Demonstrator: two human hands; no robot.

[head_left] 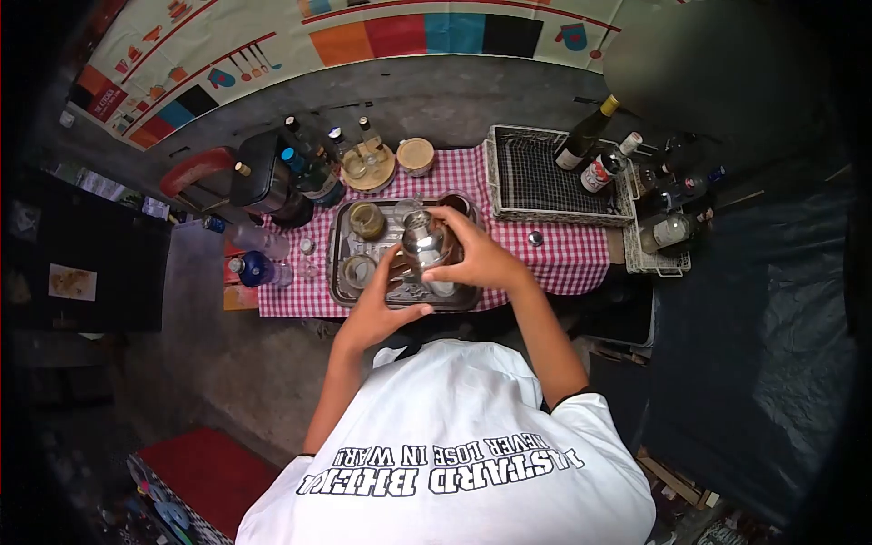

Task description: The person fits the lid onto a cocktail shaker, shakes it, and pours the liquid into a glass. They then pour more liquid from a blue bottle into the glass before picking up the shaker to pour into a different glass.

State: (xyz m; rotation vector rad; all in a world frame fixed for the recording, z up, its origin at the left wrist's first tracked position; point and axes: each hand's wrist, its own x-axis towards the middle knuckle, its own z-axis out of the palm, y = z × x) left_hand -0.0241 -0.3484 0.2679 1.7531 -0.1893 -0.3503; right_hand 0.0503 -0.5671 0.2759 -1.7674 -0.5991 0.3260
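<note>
My right hand [481, 254] is wrapped round a shiny metal cocktail shaker [425, 238], thumb in front and fingers on the far side. The shaker is held above a metal tray [336, 286]. My left hand [374, 309] is at the shaker's lower left, fingers stretched out and thumb apart, fingertips right by its side. On the tray, a jar with brownish contents [367, 221] stands at the back left and a glass [359, 271] at the front left. A small metal cap [535, 238] lies on the checked cloth to the right.
A pink checked cloth [572, 263] covers the table. A wire basket [545, 216] with wine bottles stands at the right, near a smaller basket [663, 263] with bottles. Several bottles [313, 177] and a lidded bowl [415, 156] line the back. A blue bottle [254, 269] stands left.
</note>
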